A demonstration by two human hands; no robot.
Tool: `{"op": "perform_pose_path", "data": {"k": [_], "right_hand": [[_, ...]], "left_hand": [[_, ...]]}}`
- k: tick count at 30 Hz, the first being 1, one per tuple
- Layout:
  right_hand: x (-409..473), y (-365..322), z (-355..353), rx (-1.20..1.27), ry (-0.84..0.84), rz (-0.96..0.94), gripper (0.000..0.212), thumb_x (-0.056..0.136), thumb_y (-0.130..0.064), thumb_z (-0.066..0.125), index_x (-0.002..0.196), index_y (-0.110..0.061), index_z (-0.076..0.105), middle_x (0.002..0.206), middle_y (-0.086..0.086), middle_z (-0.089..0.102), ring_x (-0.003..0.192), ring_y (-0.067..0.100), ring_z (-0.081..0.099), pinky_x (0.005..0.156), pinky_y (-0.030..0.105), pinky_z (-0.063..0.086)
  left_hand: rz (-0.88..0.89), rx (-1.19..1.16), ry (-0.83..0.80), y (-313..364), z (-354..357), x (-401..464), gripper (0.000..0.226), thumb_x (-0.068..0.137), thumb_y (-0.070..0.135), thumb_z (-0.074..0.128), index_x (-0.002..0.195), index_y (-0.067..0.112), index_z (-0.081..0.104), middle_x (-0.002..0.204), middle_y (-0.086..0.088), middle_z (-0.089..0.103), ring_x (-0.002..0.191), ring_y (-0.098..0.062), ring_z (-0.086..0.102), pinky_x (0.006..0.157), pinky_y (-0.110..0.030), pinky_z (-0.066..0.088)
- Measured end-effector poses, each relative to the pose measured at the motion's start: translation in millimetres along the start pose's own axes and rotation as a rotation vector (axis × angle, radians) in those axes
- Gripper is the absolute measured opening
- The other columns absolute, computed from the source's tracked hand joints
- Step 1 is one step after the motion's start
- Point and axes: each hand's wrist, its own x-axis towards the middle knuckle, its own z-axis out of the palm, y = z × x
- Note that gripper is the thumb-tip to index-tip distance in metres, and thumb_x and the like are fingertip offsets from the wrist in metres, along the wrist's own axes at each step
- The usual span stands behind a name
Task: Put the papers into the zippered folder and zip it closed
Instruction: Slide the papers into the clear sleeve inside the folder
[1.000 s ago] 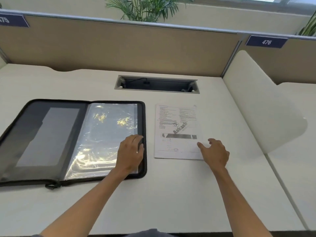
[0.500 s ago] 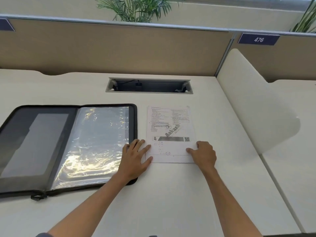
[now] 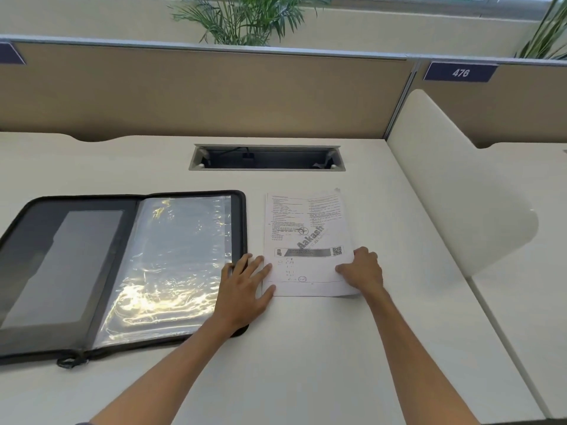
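Observation:
A black zippered folder lies open on the white desk at the left, with shiny clear plastic sleeves on its right half. Just right of it lies a stack of printed papers. My left hand lies flat with fingers spread across the folder's right edge, fingertips touching the papers' lower left edge. My right hand grips the papers' lower right corner, thumb on top. The zipper pull hangs at the folder's near edge.
A recessed cable slot sits in the desk behind the papers. A tan partition wall closes the back. A white curved side divider stands at the right, beside the papers.
My left hand slid right off the plastic sleeves to the papers' left edge. My right hand moved in and closed on the papers' lower right corner.

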Motion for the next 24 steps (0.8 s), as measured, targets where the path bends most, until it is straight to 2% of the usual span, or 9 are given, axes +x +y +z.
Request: {"op": "perform_pose_path", "data": {"k": [4, 7, 8, 10, 12, 15, 18, 20, 24], "right_hand": [[3, -3, -2, 0.174, -0.013, 0.009, 0.059, 0.082, -0.026, 0.070, 0.127, -0.001, 0.041, 0.128, 0.017, 0.056, 0.115, 0.036, 0.056, 0.085, 0.035, 0.045], [8, -2, -4, 0.339, 0.012, 0.031, 0.065, 0.083, -0.031, 0.071, 0.135, -0.005, 0.042, 0.133, 0.014, 0.053, 0.122, 0.034, 0.051, 0.095, 0.038, 0.043], [9, -2, -6, 0.367, 0.020, 0.033, 0.055, 0.083, -0.032, 0.070, 0.129, -0.007, 0.050, 0.128, 0.013, 0.056, 0.121, 0.033, 0.052, 0.095, 0.038, 0.043], [13, 1, -10, 0.426, 0.017, 0.032, 0.014, 0.083, -0.027, 0.069, 0.089, -0.015, 0.064, 0.097, 0.006, 0.062, 0.100, 0.031, 0.056, 0.079, 0.034, 0.045], [17, 5, -14, 0.478, -0.007, 0.019, 0.020, 0.082, -0.017, 0.068, 0.065, -0.016, 0.058, 0.082, 0.005, 0.062, 0.084, 0.029, 0.057, 0.071, 0.034, 0.047], [20, 11, -16, 0.531, -0.061, 0.011, 0.007, 0.083, -0.006, 0.065, 0.079, -0.009, 0.068, 0.094, 0.012, 0.069, 0.090, 0.030, 0.065, 0.076, 0.036, 0.055], [20, 14, -16, 0.587, -0.062, -0.003, 0.016, 0.083, -0.004, 0.067, 0.098, -0.006, 0.071, 0.101, 0.013, 0.071, 0.095, 0.030, 0.067, 0.078, 0.037, 0.056], [19, 18, -15, 0.637, -0.069, -0.019, 0.020, 0.083, -0.003, 0.066, 0.103, -0.005, 0.072, 0.097, 0.010, 0.073, 0.090, 0.028, 0.068, 0.078, 0.038, 0.055], [16, 24, -17, 0.772, -0.095, -0.052, 0.018, 0.084, -0.001, 0.065, 0.097, -0.009, 0.074, 0.081, -0.003, 0.075, 0.069, 0.015, 0.069, 0.063, 0.025, 0.055]], "left_hand": [[0.004, 0.004, -0.005, 0, 0, 0, 0.056, 0.088, 0.056, 0.038, 0.129, 0.025, 0.060, 0.140, 0.004, 0.054, 0.135, -0.024, 0.041, 0.106, -0.049, 0.032], [0.006, 0.004, -0.009, -1, 1, 0, 0.056, 0.088, 0.056, 0.038, 0.129, 0.025, 0.059, 0.140, 0.004, 0.053, 0.135, -0.024, 0.040, 0.106, -0.048, 0.031], [0.008, 0.006, -0.007, -1, 1, 0, 0.056, 0.088, 0.056, 0.038, 0.129, 0.025, 0.059, 0.140, 0.005, 0.053, 0.135, -0.024, 0.040, 0.106, -0.048, 0.031], [0.007, 0.002, -0.004, -1, 1, 0, 0.056, 0.088, 0.056, 0.038, 0.129, 0.025, 0.059, 0.140, 0.005, 0.054, 0.135, -0.024, 0.040, 0.106, -0.048, 0.030], [0.004, 0.004, -0.016, -2, 1, 0, 0.057, 0.088, 0.057, 0.036, 0.131, 0.026, 0.058, 0.141, 0.006, 0.052, 0.137, -0.023, 0.038, 0.108, -0.048, 0.029], [0.004, 0.014, -0.030, -3, 2, -1, 0.058, 0.089, 0.058, 0.033, 0.134, 0.028, 0.054, 0.144, 0.007, 0.048, 0.139, -0.021, 0.035, 0.110, -0.047, 0.025], [0.011, -0.015, -0.011, -4, 3, -1, 0.060, 0.088, 0.058, 0.034, 0.135, 0.027, 0.052, 0.145, 0.005, 0.048, 0.139, -0.021, 0.034, 0.111, -0.046, 0.024], [0.000, -0.051, -0.005, -5, 3, 0, 0.063, 0.088, 0.059, 0.033, 0.139, 0.025, 0.047, 0.145, 0.005, 0.046, 0.140, -0.019, 0.032, 0.112, -0.043, 0.021], [-0.139, -0.322, 0.030, -3, -4, 11, 0.066, 0.091, 0.058, 0.037, 0.145, 0.019, 0.037, 0.148, -0.001, 0.044, 0.139, -0.018, 0.033, 0.113, -0.035, 0.019]]}}
